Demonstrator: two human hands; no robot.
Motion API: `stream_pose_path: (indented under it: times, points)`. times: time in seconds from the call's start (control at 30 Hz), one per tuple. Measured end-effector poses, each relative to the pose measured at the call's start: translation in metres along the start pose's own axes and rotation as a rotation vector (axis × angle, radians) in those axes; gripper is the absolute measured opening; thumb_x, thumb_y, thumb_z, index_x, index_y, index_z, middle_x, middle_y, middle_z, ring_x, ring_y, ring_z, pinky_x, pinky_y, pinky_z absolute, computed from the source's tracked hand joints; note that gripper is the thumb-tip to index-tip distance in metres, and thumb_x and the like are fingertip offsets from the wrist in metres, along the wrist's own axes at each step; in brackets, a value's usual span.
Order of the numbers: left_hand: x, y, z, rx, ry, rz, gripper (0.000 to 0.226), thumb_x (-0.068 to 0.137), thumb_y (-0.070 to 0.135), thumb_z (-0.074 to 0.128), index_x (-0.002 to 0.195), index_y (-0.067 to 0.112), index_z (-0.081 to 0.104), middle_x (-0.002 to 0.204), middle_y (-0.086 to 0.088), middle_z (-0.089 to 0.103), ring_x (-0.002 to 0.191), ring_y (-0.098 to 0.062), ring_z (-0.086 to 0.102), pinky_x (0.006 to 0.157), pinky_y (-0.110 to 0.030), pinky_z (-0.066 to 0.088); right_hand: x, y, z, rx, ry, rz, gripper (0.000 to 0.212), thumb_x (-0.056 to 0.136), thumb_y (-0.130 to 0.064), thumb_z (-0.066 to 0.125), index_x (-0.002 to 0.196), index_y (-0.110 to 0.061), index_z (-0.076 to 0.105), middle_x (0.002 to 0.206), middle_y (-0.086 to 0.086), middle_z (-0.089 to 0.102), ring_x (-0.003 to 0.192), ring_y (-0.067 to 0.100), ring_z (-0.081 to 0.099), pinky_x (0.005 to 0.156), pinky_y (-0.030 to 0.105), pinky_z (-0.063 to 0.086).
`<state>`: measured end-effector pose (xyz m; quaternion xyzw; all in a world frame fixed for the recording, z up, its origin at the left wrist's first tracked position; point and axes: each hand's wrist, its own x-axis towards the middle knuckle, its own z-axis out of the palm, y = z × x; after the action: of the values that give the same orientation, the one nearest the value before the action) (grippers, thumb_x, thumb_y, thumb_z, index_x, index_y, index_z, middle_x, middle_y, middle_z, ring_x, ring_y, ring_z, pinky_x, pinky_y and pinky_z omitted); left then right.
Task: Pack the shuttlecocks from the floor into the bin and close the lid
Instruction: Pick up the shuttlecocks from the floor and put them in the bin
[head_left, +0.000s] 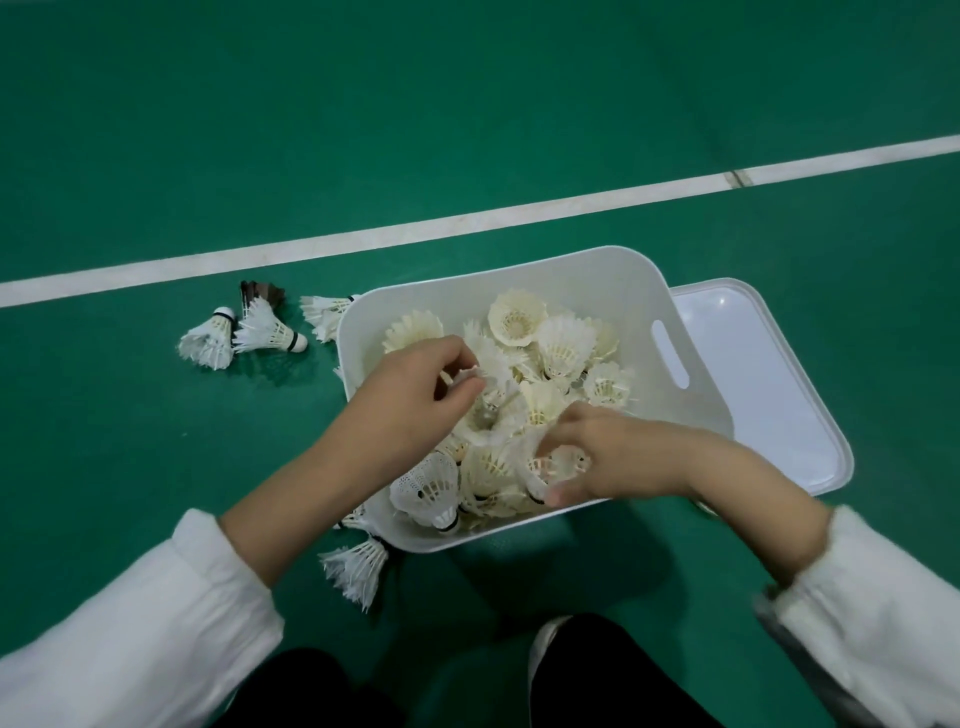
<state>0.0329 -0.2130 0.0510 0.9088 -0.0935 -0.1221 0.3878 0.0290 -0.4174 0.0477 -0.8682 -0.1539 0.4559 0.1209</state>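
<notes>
A white plastic bin (613, 283) stands on the green floor, filled with several white shuttlecocks (563, 348). My left hand (415, 384) is over the bin's left side, fingers pinched on a shuttlecock (485, 410). At the bin's near edge my right hand (602, 457) grips another shuttlecock (556, 465). The white lid (769, 384) lies flat on the floor, partly under the bin's right side. Loose shuttlecocks lie on the floor: a group of three, one with dark feathers (244, 330), to the left, one (322, 312) against the bin's far-left corner and one (356, 569) by its near-left corner.
A white court line (467, 221) crosses the floor behind the bin. My knees in dark trousers (597, 675) are at the bottom edge, close to the bin. Open green floor lies to the left and beyond the line.
</notes>
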Motion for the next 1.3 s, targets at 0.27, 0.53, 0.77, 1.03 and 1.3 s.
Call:
stream_pose_path:
  times: [0.27, 0.53, 0.77, 1.03, 1.3]
  points:
    - [0.004, 0.012, 0.006, -0.116, 0.04, -0.005, 0.007, 0.09, 0.028, 0.055, 0.089, 0.025, 0.06, 0.07, 0.012, 0.058, 0.058, -0.005, 0.051, 0.053, -0.018, 0.039, -0.027, -0.028, -0.015, 0.243, 0.533, -0.284, 0.067, 0.082, -0.026, 0.069, 0.136, -0.037, 0.032, 0.129, -0.016, 0.042, 0.084, -0.001, 0.056, 0.071, 0.012, 0.041]
    - [0.006, 0.004, -0.003, 0.088, -0.074, 0.03, 0.017, 0.093, 0.035, 0.046, 0.097, 0.025, 0.06, 0.088, 0.013, 0.061, 0.075, -0.002, 0.056, 0.069, -0.024, 0.048, -0.014, 0.021, -0.015, 0.277, 0.82, -0.074, 0.01, 0.086, -0.021, 0.063, 0.093, -0.016, 0.058, 0.094, -0.002, 0.059, 0.077, 0.011, 0.059, 0.072, 0.026, 0.049]
    - [0.0, -0.022, -0.02, 0.319, -0.079, 0.019, 0.017, 0.093, 0.033, 0.045, 0.095, 0.024, 0.059, 0.089, 0.01, 0.06, 0.079, -0.008, 0.056, 0.072, -0.032, 0.05, 0.044, 0.065, -0.009, 0.264, 0.579, 0.228, 0.014, 0.087, -0.018, 0.061, 0.079, -0.006, 0.062, 0.08, 0.007, 0.06, 0.073, 0.021, 0.054, 0.052, 0.022, 0.036]
    - [-0.024, -0.058, -0.04, 0.293, -0.054, -0.025, 0.012, 0.092, 0.031, 0.048, 0.092, 0.025, 0.058, 0.088, 0.011, 0.06, 0.077, -0.006, 0.056, 0.071, -0.032, 0.05, 0.045, 0.053, -0.018, -0.034, 0.422, 0.355, 0.018, 0.088, -0.023, 0.055, 0.097, -0.008, 0.061, 0.102, 0.011, 0.056, 0.089, 0.028, 0.056, 0.065, 0.029, 0.04]
    - [-0.075, -0.114, -0.05, 0.201, -0.002, -0.162, 0.013, 0.091, 0.023, 0.053, 0.094, 0.015, 0.062, 0.088, 0.003, 0.063, 0.076, -0.013, 0.055, 0.072, -0.029, 0.044, 0.006, -0.051, -0.045, -0.449, 0.624, 0.105, 0.031, 0.093, -0.03, 0.047, 0.116, -0.011, 0.054, 0.113, 0.011, 0.057, 0.093, 0.032, 0.059, 0.077, 0.038, 0.05]
